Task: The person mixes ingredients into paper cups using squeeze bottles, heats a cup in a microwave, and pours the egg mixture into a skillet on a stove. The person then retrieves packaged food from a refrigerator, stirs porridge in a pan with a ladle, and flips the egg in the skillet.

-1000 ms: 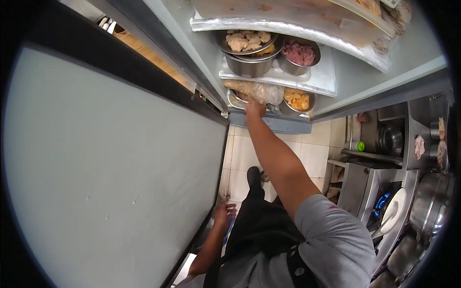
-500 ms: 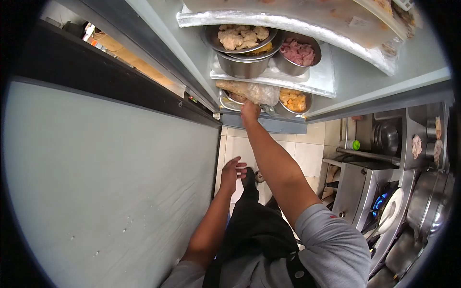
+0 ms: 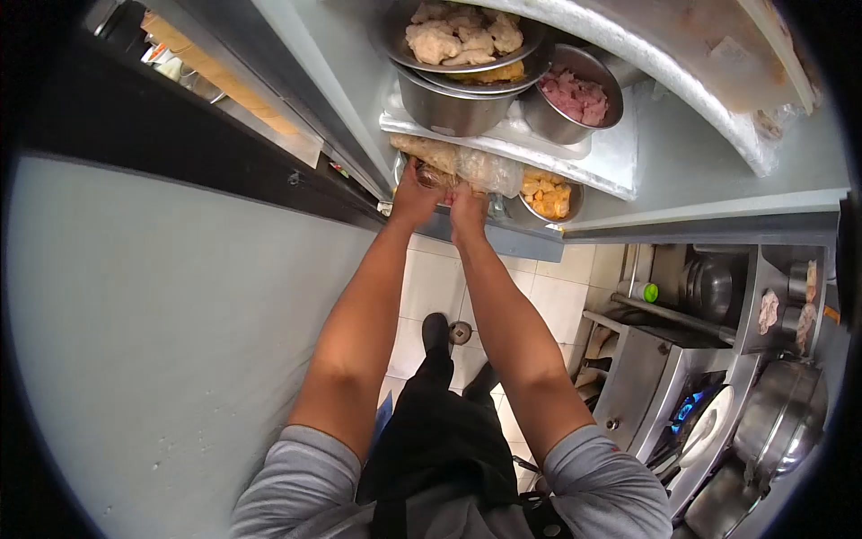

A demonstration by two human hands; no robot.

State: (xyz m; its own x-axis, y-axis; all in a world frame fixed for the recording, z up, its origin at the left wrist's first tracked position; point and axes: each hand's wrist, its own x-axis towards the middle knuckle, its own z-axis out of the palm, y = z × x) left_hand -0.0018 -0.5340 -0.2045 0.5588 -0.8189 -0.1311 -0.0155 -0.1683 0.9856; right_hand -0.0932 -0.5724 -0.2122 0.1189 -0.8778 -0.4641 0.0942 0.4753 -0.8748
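Both arms reach onto the lowest shelf of an upright fridge. My left hand (image 3: 414,196) is curled at the left side of a small container with brownish contents (image 3: 435,177). My right hand (image 3: 467,212) is closed at the container's right side, close to my left hand. The fingertips of both hands are partly hidden, so the exact grip is hard to see. Directly behind them lies a clear plastic bag of pale food (image 3: 485,169). A steel bowl of orange-yellow pieces (image 3: 549,196) stands to the right of the bag.
Above, a wrapped shelf (image 3: 593,171) bears a steel pot (image 3: 458,106), a pan of pale meat pieces (image 3: 449,40) and a pot of pink meat (image 3: 575,97). The open fridge door (image 3: 197,341) borders the left. At right, a blue burner flame (image 3: 688,411) burns beside a white plate-like lid (image 3: 708,426).
My left hand has risen from above the floor to the lowest shelf, beside my right hand. My right hand stays at the shelf. The view has come closer to the fridge.
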